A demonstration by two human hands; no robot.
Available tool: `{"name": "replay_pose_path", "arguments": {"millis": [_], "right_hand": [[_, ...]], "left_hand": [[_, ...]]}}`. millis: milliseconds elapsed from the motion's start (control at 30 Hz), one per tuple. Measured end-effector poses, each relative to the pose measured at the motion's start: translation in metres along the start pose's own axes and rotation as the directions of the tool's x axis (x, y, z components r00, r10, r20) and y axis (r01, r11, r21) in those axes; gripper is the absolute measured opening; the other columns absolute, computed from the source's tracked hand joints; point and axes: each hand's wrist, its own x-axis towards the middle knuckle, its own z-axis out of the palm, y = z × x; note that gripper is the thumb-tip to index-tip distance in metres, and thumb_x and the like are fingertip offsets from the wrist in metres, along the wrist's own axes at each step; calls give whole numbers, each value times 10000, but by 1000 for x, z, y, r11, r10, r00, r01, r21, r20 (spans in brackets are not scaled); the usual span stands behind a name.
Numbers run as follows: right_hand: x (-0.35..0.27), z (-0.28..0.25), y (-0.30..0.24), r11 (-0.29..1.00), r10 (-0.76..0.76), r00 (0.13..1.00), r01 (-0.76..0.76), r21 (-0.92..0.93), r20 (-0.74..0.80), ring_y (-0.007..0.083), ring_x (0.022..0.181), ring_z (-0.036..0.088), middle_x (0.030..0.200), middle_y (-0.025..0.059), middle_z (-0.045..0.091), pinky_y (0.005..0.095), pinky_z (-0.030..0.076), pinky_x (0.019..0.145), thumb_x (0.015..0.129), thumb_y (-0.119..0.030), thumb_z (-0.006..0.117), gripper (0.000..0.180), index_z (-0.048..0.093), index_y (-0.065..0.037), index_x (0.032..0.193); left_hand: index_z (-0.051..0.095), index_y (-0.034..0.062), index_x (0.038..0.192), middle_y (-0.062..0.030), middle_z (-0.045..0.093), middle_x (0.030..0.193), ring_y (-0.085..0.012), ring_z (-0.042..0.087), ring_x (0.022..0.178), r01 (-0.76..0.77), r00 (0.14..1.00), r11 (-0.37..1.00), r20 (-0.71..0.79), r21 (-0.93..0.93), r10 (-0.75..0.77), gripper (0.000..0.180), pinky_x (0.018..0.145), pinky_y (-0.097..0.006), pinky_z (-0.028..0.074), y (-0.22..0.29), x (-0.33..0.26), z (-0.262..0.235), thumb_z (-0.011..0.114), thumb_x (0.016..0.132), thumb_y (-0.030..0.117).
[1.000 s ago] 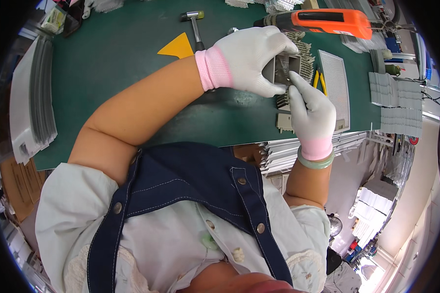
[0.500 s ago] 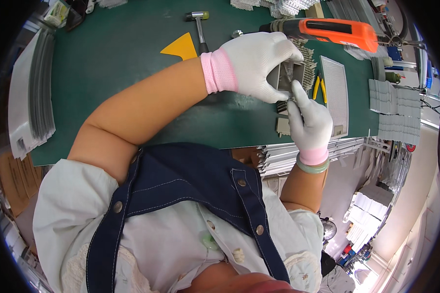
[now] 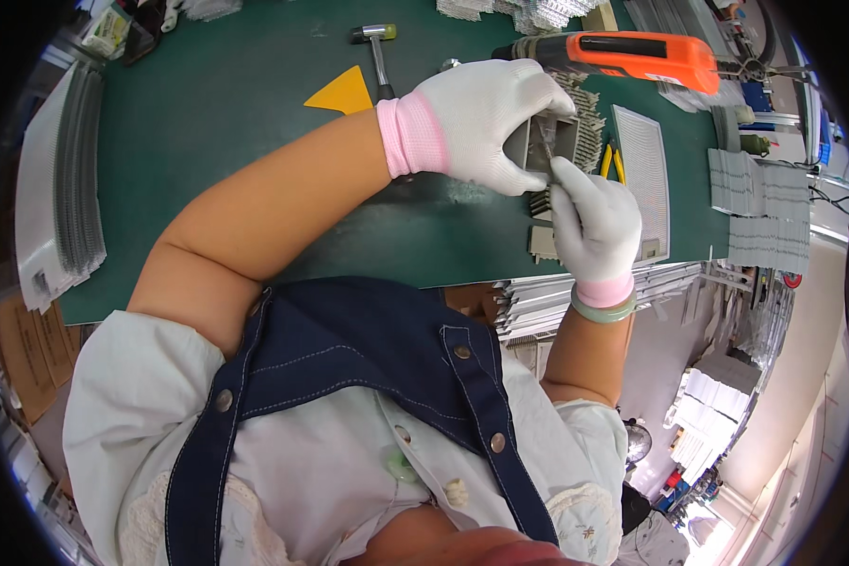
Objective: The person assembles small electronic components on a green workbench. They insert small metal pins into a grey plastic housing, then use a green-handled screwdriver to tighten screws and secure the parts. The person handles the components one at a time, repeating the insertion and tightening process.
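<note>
My left hand, in a white glove with a pink cuff, is curved round a small grey box. Its fingers lie over the far side and the thumb is on the near side. Something shiny and grey or see-through shows inside the box. My right hand, gloved the same way, has thumb and forefinger pinched at the near edge of the box. What lies between those fingertips is too small to make out. Close by on the right stand rows of small beige-grey toothed parts.
An orange power screwdriver lies beyond my hands. Yellow-handled pliers and a mesh panel are at the right. A hammer and yellow scraper lie left. Stacked metal panels line the left edge of the green table.
Both hands have shifted slightly left in the picture, along with the whole scene. My right fingertips are a little further over the box, and more of its inside shows.
</note>
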Motion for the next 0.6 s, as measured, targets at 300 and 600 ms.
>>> {"name": "replay_pose_path", "arguments": {"millis": [300, 600], "right_hand": [[3, 6, 1, 990, 68, 997, -62, 126, -43, 306, 611, 599, 688, 106, 607, 398, 450, 569, 792, -2, 698, 213, 700, -42, 1001], [-6, 11, 0, 942, 293, 922, -234, 241, -252, 163, 712, 638, 852, 82, 695, 275, 523, 730, 890, 3, 683, 223, 704, 12, 1113]], "left_hand": [[611, 22, 1204, -143, 642, 1110, -342, 626, 1015, 24, 999, 1000, 34, 12, -24, 672, 901, -413, 520, 2, 0, -1, 864, 660, 326], [612, 20, 1201, -146, 640, 1098, -330, 628, 1020, 30, 999, 999, 16, 26, -30, 653, 890, -403, 526, 2, 1, 0, 852, 676, 326]]}}
